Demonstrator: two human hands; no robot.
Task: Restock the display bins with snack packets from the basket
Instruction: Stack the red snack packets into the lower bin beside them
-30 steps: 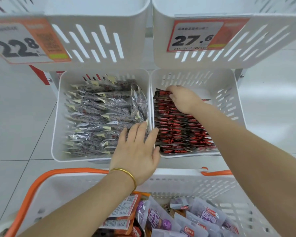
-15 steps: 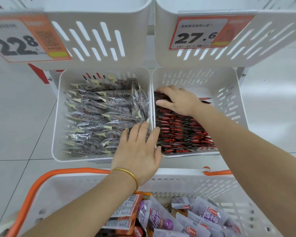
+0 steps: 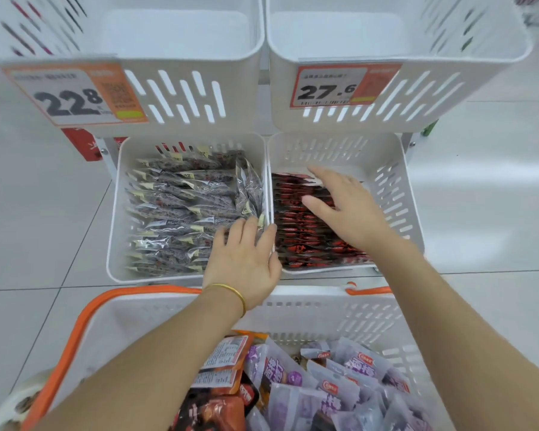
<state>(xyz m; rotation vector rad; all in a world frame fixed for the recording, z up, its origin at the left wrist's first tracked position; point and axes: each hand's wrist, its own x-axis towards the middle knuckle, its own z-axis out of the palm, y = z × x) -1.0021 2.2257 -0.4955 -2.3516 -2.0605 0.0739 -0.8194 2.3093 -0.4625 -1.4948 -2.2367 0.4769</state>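
Observation:
Two white lower display bins sit side by side. The left bin [image 3: 114, 213] is packed with clear, grey-brown snack packets [image 3: 181, 209]. The right bin [image 3: 399, 194] holds rows of red-and-black packets [image 3: 299, 241]. My left hand [image 3: 246, 259] lies flat with straight fingers over the divide between the two bins, touching the packets. My right hand [image 3: 346, 206] hovers over the red packets with fingers spread and straight, holding nothing. Below, the white basket [image 3: 308, 312] with orange handles [image 3: 75, 331] holds purple packets [image 3: 339, 387] and orange-red packets [image 3: 221, 368].
Two white upper bins [image 3: 199, 57] [image 3: 402, 45] overhang the lower ones, with price tags reading 22.8 [image 3: 72, 94] and 27.6 [image 3: 333, 87]. Pale floor tiles [image 3: 28, 213] lie on both sides of the rack.
My right hand has drawn back from the far end of the red packets and opened, its fingers now spread above them. My left hand has stayed put.

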